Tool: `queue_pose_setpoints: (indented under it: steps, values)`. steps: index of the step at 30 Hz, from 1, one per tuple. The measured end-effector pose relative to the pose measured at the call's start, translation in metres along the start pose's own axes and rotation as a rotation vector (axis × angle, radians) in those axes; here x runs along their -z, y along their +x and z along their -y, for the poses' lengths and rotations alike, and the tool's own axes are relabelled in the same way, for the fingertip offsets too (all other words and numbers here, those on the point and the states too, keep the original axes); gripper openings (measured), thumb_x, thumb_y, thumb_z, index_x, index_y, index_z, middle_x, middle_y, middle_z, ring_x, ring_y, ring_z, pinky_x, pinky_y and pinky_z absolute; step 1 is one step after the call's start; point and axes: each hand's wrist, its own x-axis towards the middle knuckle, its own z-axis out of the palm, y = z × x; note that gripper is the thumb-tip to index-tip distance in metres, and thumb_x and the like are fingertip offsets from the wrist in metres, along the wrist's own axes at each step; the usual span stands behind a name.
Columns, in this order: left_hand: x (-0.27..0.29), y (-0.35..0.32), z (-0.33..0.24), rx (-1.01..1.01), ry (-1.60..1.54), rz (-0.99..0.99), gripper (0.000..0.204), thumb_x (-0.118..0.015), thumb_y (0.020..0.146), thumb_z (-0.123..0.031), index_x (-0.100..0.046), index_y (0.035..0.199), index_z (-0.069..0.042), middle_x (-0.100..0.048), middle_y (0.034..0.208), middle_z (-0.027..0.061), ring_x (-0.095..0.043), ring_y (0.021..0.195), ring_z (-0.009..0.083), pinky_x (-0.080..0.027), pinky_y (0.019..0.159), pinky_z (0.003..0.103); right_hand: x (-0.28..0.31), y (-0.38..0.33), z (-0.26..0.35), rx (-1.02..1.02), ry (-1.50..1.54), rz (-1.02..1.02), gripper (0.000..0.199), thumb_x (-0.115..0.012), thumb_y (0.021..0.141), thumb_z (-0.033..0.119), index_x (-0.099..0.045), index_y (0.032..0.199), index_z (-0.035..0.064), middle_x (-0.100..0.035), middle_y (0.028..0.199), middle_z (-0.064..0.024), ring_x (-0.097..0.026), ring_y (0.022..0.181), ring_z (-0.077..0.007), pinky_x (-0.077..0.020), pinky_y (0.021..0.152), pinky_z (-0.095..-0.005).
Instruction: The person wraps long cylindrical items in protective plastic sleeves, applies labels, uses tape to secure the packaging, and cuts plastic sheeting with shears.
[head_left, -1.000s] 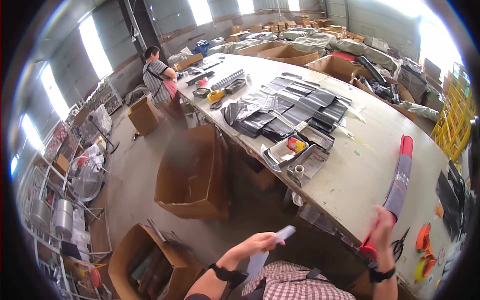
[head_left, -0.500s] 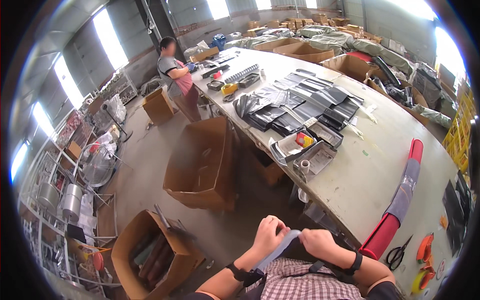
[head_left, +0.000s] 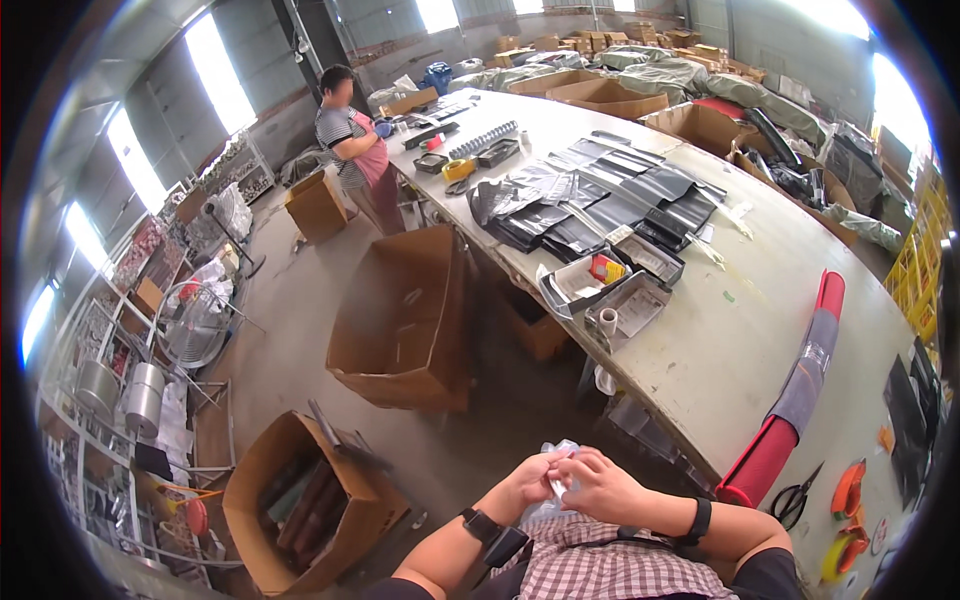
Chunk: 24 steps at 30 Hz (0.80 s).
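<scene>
Left hand (head_left: 528,480) and right hand (head_left: 598,488) both pinch clear plastic bag (head_left: 556,470) near chest; red roll (head_left: 790,400) on table (head_left: 720,340) right.

Lower centre of frame: both forearms bare. Left hand (head_left: 527,480): dark wrist strap carrying a black boxy device (head_left: 495,532). Right hand (head_left: 600,487): plain black band (head_left: 699,522) at the wrist. Torso: checked shirt (head_left: 600,565), red and white, short-sleeved. Dark garment at lower right edge.

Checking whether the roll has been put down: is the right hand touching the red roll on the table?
Apart. The head view shows the right hand at the clear plastic bag, with bare table between it and the red roll.
</scene>
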Motion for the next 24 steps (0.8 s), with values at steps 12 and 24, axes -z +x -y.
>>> queue_pose_setpoints:
  steps: [12,24]
  values:
    - [-0.126,-0.076,-0.031,0.072,1.162,0.018,0.016,-0.06,0.085,-0.019,-0.06,0.087,-0.004,-0.057,0.07,0.0001,-0.055,0.068,0.0067,-0.046,0.062,0.022,0.005,-0.009,-0.02,-0.394,0.788,0.365,0.01,-0.062,0.081,0.017,-0.065,0.084,0.0074,-0.061,0.099,-0.0143,-0.061,0.086,-0.0262,-0.0473,0.076,-0.0338]
    - [-0.099,-0.008,-0.014,-0.986,2.053,-0.331,0.014,-0.054,0.072,0.004,-0.066,0.08,0.001,-0.056,0.108,0.015,-0.06,0.09,0.0176,-0.049,0.072,0.028,0.001,0.001,-0.006,-0.652,0.104,-0.048,0.011,-0.052,0.085,0.018,-0.055,0.093,0.0102,-0.055,0.077,-0.0152,-0.058,0.07,-0.032,-0.0458,0.058,-0.0412]
